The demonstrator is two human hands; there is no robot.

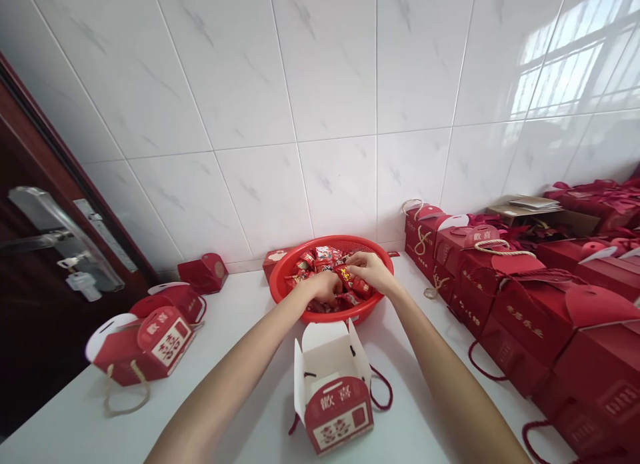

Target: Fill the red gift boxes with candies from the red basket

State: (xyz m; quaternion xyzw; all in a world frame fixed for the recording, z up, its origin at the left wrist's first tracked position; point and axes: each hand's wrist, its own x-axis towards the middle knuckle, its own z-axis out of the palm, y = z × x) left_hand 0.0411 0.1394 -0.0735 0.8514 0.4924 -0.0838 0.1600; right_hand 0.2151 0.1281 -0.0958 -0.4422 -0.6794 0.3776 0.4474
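Note:
A red plastic basket [281, 292] stands against the tiled wall, filled with red-wrapped sweets [327, 253]. My left hand [326, 287] reaches down among the sweets, its fingertips hidden by the hand and the wrappers. At the basket's right side, my right hand [367, 269] pinches a red wrapped sweet [345, 273] between thumb and fingers. Nearer to me, below the basket, an open red gift box [337, 417] shows its white inside, with its flaps raised and dark red cord handles at its sides.
Several red gift boxes [520, 324] line the right side, their cords sticking out over the white table [240, 371]. More closed boxes [160, 344] stand at the left, near a dark door [40, 304]. Behind the basket is another red box [274, 261].

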